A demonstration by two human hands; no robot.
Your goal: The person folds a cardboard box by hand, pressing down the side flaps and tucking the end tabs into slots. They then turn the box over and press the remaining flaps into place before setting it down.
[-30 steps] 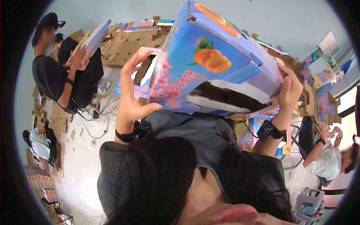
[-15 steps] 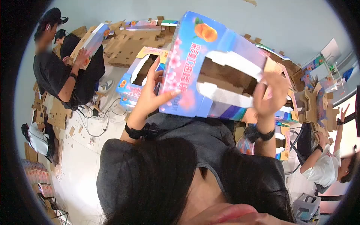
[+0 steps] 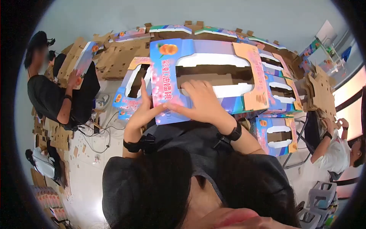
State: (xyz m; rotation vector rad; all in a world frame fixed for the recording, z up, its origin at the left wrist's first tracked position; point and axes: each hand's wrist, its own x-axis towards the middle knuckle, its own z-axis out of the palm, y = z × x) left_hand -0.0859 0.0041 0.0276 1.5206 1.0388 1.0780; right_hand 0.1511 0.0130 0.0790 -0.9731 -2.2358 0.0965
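A printed cardboard fruit box [image 3: 183, 46], blue at the left and pink-orange at the right, is in front of my chest. A long window in its top face is edged by white flaps and shows brown board inside. My left hand [image 3: 144, 110] grips the box's left end, thumb on the printed face and fingers up along the side. My right hand [image 3: 204, 102] lies across the face, its thumb near the left thumb and its fingertips at the window's lower edge. Exactly how far those fingers reach inside is hard to see.
Similar boxes stand left [image 3: 133, 86] and stacked right [image 3: 282, 91]. Flat brown cardboard [image 3: 126, 57] is piled behind. One person [image 3: 49, 91] holds a printed sheet at left; another [image 3: 335, 152] handles brown cardboard at right. Cables [image 3: 103, 143] lie on the floor.
The box has come down and levelled out from a tilted position. My right hand has moved from its right end to the window's left part. My left hand stays at the left end.
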